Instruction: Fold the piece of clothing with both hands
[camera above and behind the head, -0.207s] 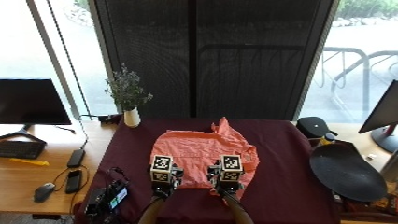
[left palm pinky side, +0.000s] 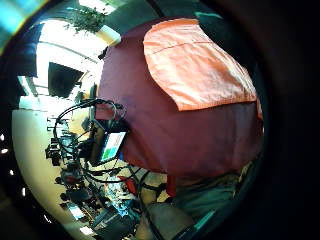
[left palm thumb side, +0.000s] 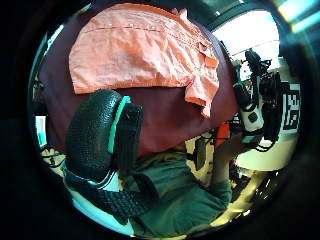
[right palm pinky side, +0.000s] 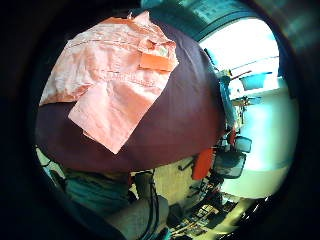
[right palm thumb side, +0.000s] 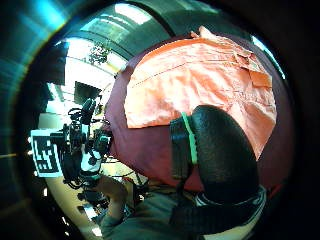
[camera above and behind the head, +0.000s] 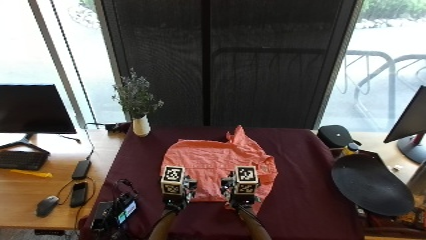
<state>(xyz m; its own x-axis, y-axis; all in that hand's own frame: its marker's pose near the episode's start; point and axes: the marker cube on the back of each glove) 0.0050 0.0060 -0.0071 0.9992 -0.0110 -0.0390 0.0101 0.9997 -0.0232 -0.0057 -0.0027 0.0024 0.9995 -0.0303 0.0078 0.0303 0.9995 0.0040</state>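
Lying spread on the dark maroon tablecloth (camera above and behind the head: 299, 190), the thin salmon-orange cotton shirt (camera above and behind the head: 216, 165) is looking light, limp and likely to wrinkle. Both the left hand (camera above and behind the head: 174, 192) and right hand (camera above and behind the head: 243, 192) are hovering at its near hem, holding nothing; finger spread I cannot tell. The 2 hem corners are looking best to pinch.

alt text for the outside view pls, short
A salmon-pink shirt lies spread on a table under a maroon cloth, with the person's left hand and right hand at its near hem. A vase of dried flowers stands at the table's far left corner.
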